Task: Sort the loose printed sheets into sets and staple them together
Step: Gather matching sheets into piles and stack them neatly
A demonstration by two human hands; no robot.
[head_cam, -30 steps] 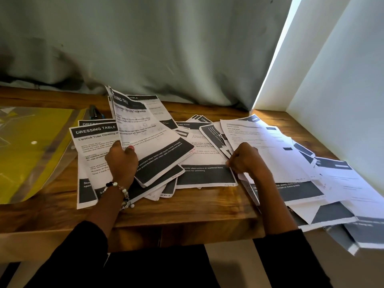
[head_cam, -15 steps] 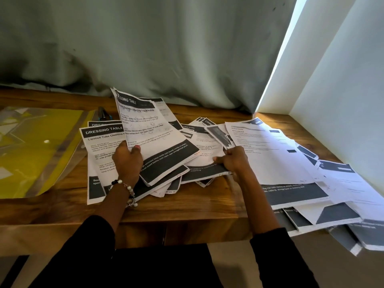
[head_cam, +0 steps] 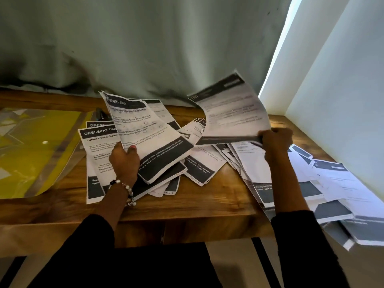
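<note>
Loose printed sheets with black header and footer bands lie scattered over the wooden table [head_cam: 207,206]. My left hand [head_cam: 124,161] grips the lower left edge of a tilted "Dressing Table" sheet [head_cam: 145,134], raised above a stack of similar sheets [head_cam: 97,150]. My right hand [head_cam: 275,141] holds a curled, blurred sheet [head_cam: 230,113] by its lower right corner, lifted off the table. Under it a spread pile of sheets [head_cam: 311,183] fans to the right and hangs over the table's front edge. More sheets [head_cam: 199,165] lie in the middle.
A yellow and clear plastic folder [head_cam: 35,146] lies at the left of the table. A dark small object [head_cam: 101,115], partly hidden behind the sheets, sits near the back. A grey curtain [head_cam: 145,48] hangs behind; a white wall [head_cam: 342,100] closes the right side.
My right hand has taken a sheet from the middle pile and lifted it up and to the right. My left hand keeps holding the tilted "Dressing Table" sheet.
</note>
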